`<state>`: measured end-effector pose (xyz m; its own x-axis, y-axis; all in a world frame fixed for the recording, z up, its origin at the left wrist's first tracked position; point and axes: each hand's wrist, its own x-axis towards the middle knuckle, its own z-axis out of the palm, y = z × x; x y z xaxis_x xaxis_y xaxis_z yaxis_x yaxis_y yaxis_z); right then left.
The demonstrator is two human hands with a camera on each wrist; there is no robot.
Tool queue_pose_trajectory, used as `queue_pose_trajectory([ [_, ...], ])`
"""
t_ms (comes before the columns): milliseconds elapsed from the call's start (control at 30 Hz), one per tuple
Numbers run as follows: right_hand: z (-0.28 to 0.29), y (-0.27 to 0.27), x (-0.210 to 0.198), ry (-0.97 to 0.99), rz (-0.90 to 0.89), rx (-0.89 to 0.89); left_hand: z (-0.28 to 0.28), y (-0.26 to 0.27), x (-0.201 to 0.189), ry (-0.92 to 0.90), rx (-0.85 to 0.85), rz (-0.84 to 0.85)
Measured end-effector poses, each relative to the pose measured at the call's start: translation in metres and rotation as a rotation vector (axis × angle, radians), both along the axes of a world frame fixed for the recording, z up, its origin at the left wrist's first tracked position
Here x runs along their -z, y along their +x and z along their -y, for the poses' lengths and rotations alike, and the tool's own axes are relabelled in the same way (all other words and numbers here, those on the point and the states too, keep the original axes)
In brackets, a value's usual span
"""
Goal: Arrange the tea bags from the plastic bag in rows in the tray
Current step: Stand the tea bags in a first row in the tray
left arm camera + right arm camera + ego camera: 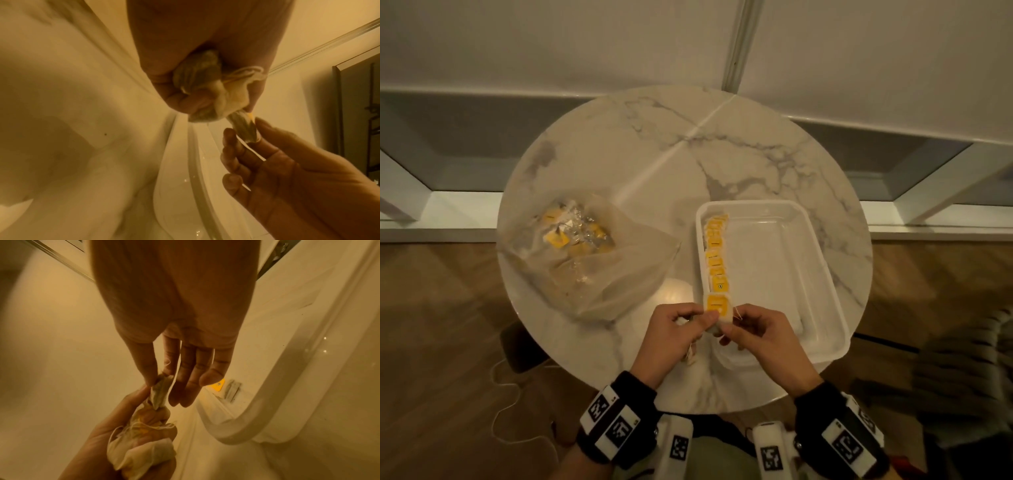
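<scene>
A white plastic tray (822,274) sits on the right of the round marble table, with a row of yellow-tagged tea bags (717,255) along its left wall. A clear plastic bag (592,260) holding more tea bags lies to the left. At the tray's near left corner, my left hand (700,320) grips a crumpled bunch of tea bags (205,78). My right hand (732,323) pinches one tea bag (161,391) between thumb and index finger, right at the bunch. A yellow-tagged bag (717,306) shows just above both hands.
The marble table (688,154) is bare at the back, and its near edge lies just below my wrists. The tray's right two thirds holds nothing. A wall stands behind the table, wood floor lies around it, and a thin white cord (500,407) lies on the floor at left.
</scene>
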<state>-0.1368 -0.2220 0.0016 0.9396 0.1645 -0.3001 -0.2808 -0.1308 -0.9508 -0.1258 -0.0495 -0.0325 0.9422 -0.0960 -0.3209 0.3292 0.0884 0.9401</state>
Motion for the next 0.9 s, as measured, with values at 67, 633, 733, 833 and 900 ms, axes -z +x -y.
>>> queue_pose_trajectory([
  [67,0.001,0.000,0.000,-0.053,-0.001,-0.012,0.001,0.000,0.001,0.016,0.024,0.012],
  [633,0.034,-0.015,0.034,-0.585,0.190,-0.651,0.020,0.008,0.004,0.319,-0.117,-0.027],
  [733,0.032,-0.015,0.035,-0.554,0.204,-0.769,0.019,-0.003,0.007,0.393,-0.151,-0.068],
  [833,0.036,-0.013,0.033,-0.469,0.143,-0.750,0.015,-0.014,0.007,0.461,-0.147,-0.089],
  [900,0.042,-0.004,0.030,-0.459,0.104,-0.616,0.012,-0.020,0.005,0.484,-0.127,-0.069],
])
